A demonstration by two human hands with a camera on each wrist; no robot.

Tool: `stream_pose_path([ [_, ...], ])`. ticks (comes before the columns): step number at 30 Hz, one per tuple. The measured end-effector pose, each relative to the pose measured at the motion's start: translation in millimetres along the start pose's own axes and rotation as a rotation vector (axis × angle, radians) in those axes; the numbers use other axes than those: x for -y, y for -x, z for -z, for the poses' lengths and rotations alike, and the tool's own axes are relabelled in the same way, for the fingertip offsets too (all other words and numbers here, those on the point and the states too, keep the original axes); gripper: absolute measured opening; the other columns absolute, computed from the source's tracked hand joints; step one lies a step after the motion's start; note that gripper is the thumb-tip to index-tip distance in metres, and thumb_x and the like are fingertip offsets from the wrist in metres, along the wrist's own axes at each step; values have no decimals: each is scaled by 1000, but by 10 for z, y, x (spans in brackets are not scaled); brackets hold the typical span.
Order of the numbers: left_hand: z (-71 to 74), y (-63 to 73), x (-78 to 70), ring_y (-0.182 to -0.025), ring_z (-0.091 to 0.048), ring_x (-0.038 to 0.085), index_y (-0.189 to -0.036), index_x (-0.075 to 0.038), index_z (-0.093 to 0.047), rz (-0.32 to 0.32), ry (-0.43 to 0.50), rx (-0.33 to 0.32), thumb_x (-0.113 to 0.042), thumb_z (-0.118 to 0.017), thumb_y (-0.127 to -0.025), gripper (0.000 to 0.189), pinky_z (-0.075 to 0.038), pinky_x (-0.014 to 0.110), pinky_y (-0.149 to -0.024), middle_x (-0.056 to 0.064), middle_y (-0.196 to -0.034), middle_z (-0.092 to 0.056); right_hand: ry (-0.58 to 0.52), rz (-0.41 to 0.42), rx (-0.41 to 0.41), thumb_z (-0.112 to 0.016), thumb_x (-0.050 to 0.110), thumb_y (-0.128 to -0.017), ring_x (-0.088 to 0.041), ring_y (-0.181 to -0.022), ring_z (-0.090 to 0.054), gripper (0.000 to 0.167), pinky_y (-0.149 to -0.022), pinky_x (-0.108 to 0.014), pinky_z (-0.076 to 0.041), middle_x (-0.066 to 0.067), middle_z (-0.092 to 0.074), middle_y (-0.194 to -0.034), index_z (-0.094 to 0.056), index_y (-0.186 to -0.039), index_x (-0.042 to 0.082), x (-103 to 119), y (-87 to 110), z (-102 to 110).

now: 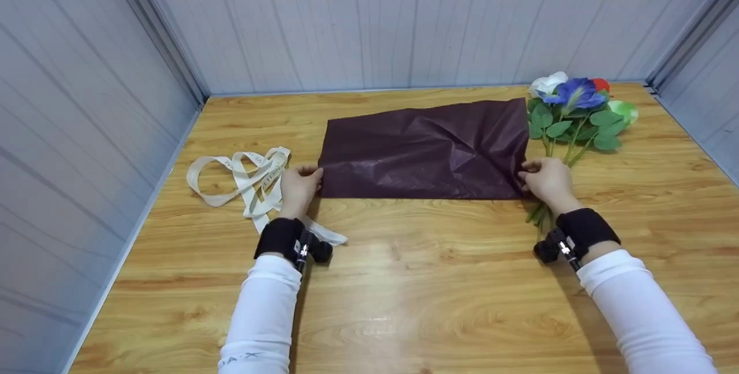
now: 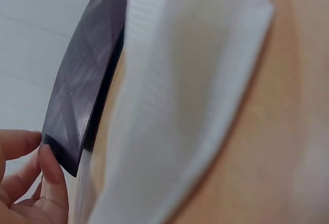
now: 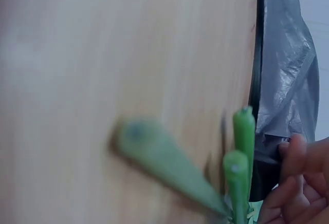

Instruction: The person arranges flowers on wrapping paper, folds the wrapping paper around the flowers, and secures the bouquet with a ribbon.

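Note:
A dark maroon sheet of wrapping paper [image 1: 404, 152], creased toward its right half, lies across the middle of the table. My left hand [image 1: 300, 186] pinches its left edge near the front corner; thumb and fingertips meet on the dark sheet [image 2: 85, 80] in the left wrist view. At the other end my right hand [image 1: 548, 182] pinches the right edge, where the paper is crumpled. Green stems [image 3: 239, 167] of the artificial flowers [image 1: 571, 97] run under and beside the right hand. A cream ribbon [image 1: 254, 183] with printed letters lies in loops beside and beneath the left wrist.
The flowers, white, blue, red and pale green with leaves, lie at the back right of the wooden table [image 1: 404, 305]. Pale panel walls [image 1: 381, 22] stand along the back and both sides.

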State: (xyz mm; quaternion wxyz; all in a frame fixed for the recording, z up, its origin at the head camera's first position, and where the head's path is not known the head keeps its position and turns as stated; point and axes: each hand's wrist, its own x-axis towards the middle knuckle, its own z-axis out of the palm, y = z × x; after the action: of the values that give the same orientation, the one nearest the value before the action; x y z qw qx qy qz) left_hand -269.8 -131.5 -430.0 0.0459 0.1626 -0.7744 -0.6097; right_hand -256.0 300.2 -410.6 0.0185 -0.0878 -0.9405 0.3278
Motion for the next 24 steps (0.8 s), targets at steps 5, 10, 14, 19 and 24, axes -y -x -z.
stream_pose_path([
  [5,-2,18,-18,-63,-58,7,-111,7,-66,-50,-78,-1,-8,-58,-91,26,-47,14,-59,23,-106,-67,-24,5,-15,-59,10,-91,-5,-57,-63,28,-57,-14,-43,-26,-67,-105,-63,-114,-7,16,-1,-14],
  [10,-10,28,-41,-81,-65,17,-117,6,-64,-49,-94,10,-9,-56,-91,30,-49,15,-66,24,-112,-65,-56,8,-2,-57,7,-92,-4,-58,-62,26,-55,-13,-44,-28,-64,-109,-62,-112,-8,11,1,-22],
  [14,-28,14,-23,-74,-63,14,-114,11,-60,-44,35,2,-4,-57,-91,28,-49,14,-65,21,-97,-66,-73,0,11,-57,6,-92,-4,-59,-62,24,-56,-13,-45,-28,-64,-108,-61,-110,-9,16,5,-29],
  [19,-39,-4,-3,-60,-55,2,-108,15,-55,-14,282,1,7,-55,-89,21,-50,12,-63,5,-79,-54,-97,7,35,-56,7,-93,-23,-79,-68,25,-57,-15,-46,-29,-64,-107,-58,-111,-10,11,4,-39],
  [24,-36,-19,-19,-60,-55,3,-104,13,-53,6,324,1,5,-52,-91,16,-49,11,-64,4,-79,-50,-170,-32,68,-54,11,-95,-19,-79,-65,31,-52,-21,-49,-22,-66,-102,-54,-119,-9,2,3,-29],
])
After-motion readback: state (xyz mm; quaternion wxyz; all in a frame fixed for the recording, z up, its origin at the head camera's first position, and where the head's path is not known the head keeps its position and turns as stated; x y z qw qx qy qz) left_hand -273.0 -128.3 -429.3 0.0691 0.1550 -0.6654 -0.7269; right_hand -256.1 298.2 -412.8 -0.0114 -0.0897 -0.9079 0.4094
